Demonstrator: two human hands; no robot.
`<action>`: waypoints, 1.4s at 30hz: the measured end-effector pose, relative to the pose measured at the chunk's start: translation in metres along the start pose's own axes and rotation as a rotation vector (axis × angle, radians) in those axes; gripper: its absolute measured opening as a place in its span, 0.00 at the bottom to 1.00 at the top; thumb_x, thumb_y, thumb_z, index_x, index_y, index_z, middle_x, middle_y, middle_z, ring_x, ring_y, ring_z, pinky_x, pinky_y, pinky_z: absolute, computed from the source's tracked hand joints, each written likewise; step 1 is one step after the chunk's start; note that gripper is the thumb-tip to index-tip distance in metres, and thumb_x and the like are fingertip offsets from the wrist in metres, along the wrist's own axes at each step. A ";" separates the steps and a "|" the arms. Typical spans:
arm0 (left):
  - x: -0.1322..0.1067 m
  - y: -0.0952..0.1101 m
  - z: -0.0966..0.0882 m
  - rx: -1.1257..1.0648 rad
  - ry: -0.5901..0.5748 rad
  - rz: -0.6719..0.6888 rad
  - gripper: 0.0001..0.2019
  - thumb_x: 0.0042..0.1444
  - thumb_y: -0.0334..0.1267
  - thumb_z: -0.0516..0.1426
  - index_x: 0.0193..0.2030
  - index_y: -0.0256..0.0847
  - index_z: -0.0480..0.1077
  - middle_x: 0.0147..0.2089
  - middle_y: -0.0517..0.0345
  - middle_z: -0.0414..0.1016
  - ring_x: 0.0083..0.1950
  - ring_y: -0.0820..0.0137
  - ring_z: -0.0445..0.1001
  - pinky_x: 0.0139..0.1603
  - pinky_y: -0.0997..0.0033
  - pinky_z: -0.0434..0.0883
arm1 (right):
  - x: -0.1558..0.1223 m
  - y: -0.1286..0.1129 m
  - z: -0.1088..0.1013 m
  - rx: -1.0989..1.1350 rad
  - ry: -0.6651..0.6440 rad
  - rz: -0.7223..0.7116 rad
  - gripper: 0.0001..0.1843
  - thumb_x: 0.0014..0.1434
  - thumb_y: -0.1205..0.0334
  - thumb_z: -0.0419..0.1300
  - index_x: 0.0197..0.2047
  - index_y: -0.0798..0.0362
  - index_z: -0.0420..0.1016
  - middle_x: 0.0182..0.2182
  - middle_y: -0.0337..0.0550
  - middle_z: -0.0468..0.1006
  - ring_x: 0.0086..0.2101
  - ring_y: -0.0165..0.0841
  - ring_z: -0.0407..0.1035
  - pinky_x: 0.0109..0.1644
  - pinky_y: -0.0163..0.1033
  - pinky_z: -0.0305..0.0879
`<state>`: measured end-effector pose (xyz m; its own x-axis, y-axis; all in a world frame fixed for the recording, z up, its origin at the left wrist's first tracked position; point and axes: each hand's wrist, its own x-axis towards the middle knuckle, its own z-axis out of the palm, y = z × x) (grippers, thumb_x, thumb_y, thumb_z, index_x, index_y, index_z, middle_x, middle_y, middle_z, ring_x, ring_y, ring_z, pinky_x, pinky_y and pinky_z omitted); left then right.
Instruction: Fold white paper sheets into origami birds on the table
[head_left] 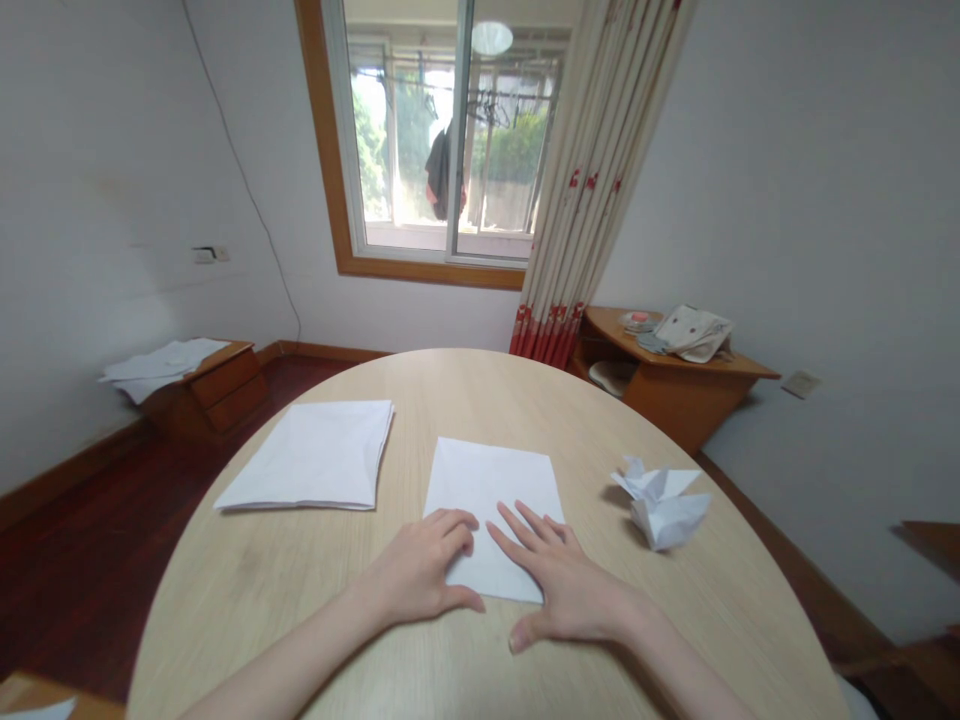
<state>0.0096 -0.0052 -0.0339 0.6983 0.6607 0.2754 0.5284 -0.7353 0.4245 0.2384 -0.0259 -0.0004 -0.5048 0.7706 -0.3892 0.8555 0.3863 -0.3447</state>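
Note:
In the middle of the round table a white sheet of paper (493, 468) lies flat beneath both my hands. My left hand (426, 566) rests across its left edge, fingers bent and the thumb held apart on the near side. Spread out over the sheet's right part is my right hand (553, 578), its fingers flat and its thumb on the tabletop. Neither hand grips anything. Part of the sheet's side edges is hidden under the hands. Folded white paper figures (670, 512) sit to the right, apart from my right hand.
A white paper stack (311, 455) lies on the left of the round wooden table (480, 385). Behind it stand a low drawer cabinet (225, 392) at left and a corner shelf (675, 385) with a cloth bag (694, 333) at right. A curtain (592, 170) hangs beside the window.

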 end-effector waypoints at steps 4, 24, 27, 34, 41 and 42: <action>0.000 0.000 0.001 -0.030 -0.003 0.017 0.18 0.48 0.47 0.67 0.38 0.40 0.68 0.54 0.48 0.70 0.54 0.57 0.70 0.52 0.58 0.70 | 0.000 0.000 0.001 0.021 0.000 0.001 0.60 0.45 0.30 0.61 0.70 0.46 0.35 0.69 0.47 0.26 0.66 0.49 0.20 0.66 0.62 0.23; -0.002 0.000 0.002 -0.094 -0.026 0.090 0.06 0.57 0.37 0.61 0.38 0.40 0.68 0.52 0.49 0.72 0.55 0.62 0.71 0.66 0.49 0.55 | 0.000 0.003 0.003 -0.005 0.102 -0.032 0.59 0.43 0.26 0.59 0.70 0.45 0.43 0.70 0.48 0.35 0.67 0.50 0.27 0.66 0.61 0.26; -0.002 0.000 -0.001 -0.105 -0.022 0.096 0.03 0.60 0.37 0.57 0.38 0.40 0.69 0.50 0.51 0.73 0.54 0.64 0.72 0.66 0.51 0.54 | 0.000 0.003 0.003 0.005 0.113 -0.035 0.58 0.43 0.30 0.62 0.69 0.44 0.44 0.70 0.48 0.36 0.67 0.51 0.28 0.66 0.61 0.26; -0.002 0.000 -0.007 -0.108 -0.024 0.107 0.09 0.66 0.36 0.50 0.41 0.40 0.71 0.49 0.53 0.73 0.52 0.67 0.72 0.67 0.55 0.54 | -0.007 -0.004 -0.010 0.097 0.051 -0.033 0.45 0.52 0.52 0.65 0.68 0.39 0.49 0.69 0.38 0.39 0.67 0.43 0.29 0.67 0.59 0.24; 0.000 -0.004 -0.007 -0.097 -0.018 0.088 0.12 0.68 0.37 0.46 0.42 0.40 0.70 0.47 0.53 0.75 0.50 0.67 0.73 0.66 0.56 0.57 | -0.013 0.000 -0.014 0.130 0.027 -0.149 0.41 0.52 0.60 0.60 0.67 0.43 0.51 0.68 0.40 0.45 0.67 0.39 0.36 0.69 0.54 0.27; 0.000 -0.004 -0.007 -0.094 -0.024 0.083 0.12 0.68 0.37 0.46 0.42 0.40 0.69 0.46 0.53 0.75 0.49 0.67 0.73 0.65 0.57 0.58 | -0.014 0.001 -0.014 0.128 0.005 -0.146 0.42 0.51 0.61 0.60 0.68 0.44 0.49 0.68 0.40 0.44 0.67 0.39 0.36 0.69 0.54 0.28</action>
<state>0.0040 -0.0010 -0.0294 0.7500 0.5932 0.2926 0.4212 -0.7694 0.4801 0.2477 -0.0288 0.0170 -0.6214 0.7139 -0.3227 0.7515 0.4264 -0.5034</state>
